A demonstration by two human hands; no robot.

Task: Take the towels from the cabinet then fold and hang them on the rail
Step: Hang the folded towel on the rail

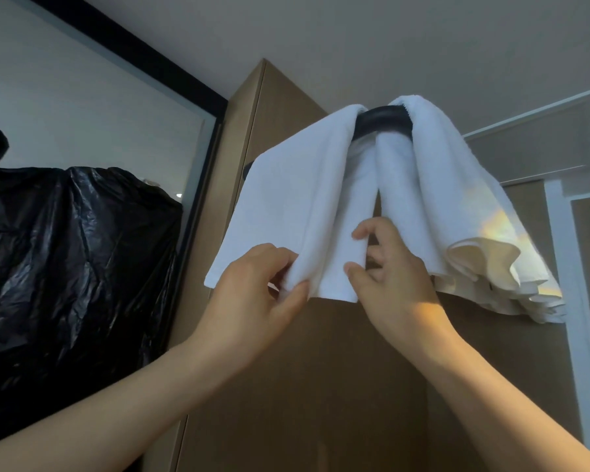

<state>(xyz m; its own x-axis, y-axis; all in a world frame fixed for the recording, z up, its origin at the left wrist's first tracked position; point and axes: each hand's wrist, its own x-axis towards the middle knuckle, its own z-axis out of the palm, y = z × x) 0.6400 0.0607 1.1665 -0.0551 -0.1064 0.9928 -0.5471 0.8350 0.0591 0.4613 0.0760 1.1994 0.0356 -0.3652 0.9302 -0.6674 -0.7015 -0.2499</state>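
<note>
Two white towels hang over the dark rail (384,118) on the wooden cabinet (321,369). The left hand (252,294) pinches the left towel (297,199) at its lower edge, and the right hand (394,277) grips the same hem. The right towel (457,206) hangs just beside them.

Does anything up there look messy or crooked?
Yes. The right towel on the black rail hangs rumpled, its bottom edge wavy with layers fanned apart. The left towel lies smoother; the left hand and right hand pinch its lower edge.
</note>
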